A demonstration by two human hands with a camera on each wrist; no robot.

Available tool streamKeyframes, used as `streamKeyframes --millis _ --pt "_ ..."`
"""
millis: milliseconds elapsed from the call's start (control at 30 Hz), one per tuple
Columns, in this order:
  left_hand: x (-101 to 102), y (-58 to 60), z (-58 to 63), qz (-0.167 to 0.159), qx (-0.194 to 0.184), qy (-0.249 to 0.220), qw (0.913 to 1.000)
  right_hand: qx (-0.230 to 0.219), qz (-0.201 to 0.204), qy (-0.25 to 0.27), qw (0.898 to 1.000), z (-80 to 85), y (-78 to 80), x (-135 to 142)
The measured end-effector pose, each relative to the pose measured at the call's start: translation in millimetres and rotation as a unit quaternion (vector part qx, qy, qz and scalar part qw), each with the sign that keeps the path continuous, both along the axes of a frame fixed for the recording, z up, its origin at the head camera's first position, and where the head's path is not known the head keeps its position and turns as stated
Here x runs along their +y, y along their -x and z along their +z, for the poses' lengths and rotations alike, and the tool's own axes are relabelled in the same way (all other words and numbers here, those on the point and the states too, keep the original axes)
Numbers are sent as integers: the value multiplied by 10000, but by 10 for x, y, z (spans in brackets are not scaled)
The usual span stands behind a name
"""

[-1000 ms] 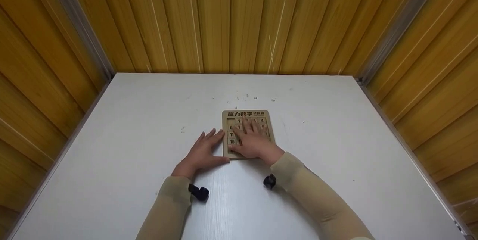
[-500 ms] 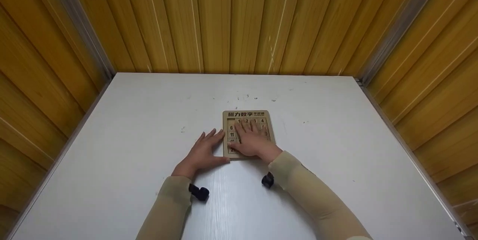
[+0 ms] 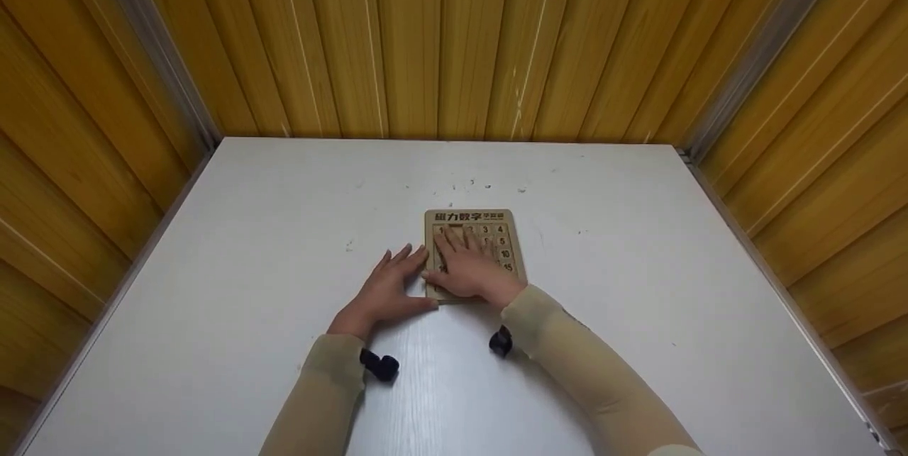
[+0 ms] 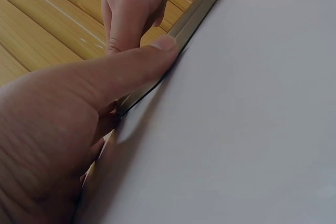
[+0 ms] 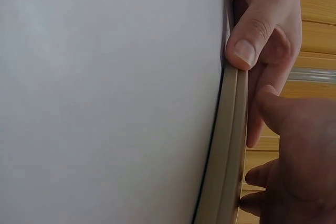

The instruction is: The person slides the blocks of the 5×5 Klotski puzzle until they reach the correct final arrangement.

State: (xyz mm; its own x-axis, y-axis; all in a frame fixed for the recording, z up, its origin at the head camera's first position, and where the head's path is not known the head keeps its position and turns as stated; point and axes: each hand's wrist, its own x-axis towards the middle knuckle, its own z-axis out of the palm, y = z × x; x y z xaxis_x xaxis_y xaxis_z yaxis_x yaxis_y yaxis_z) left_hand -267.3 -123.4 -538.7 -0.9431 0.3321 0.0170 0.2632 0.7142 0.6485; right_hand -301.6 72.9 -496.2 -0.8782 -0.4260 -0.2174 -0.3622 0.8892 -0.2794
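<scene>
A wooden number sliding puzzle lies flat on the white table in the head view. Against its near left corner rests my left hand, the thumb along the near edge and straight fingers at the left side. My right hand lies over the board with spread fingers, fingertips touching the upper number tiles. Tile 1 sits at the top left, with a dark gap just right of it; tiles 2, 3 and 4 follow. Many middle and lower tiles are hidden under this hand. In the right wrist view, the left thumb touches the board's edge.
The white table has small dark marks beyond the puzzle. Yellow wood-patterned walls enclose it at the back and both sides. A small black device is strapped at the left wrist, another black device at the right.
Tile 1 has slid left into the top left corner, so the gap now stands between it and tile 2. My right hand has shifted slightly left; my left hand stays put.
</scene>
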Motion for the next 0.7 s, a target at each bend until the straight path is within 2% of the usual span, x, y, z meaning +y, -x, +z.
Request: streamKeyframes --millis 367,700 --pt "14 5 -13 -8 185 144 9997 -19 -651 -46 9979 49 -18 229" --pt "30 -2 -16 -35 182 141 9997 100 -632 -170 9978 -16 -30 183"
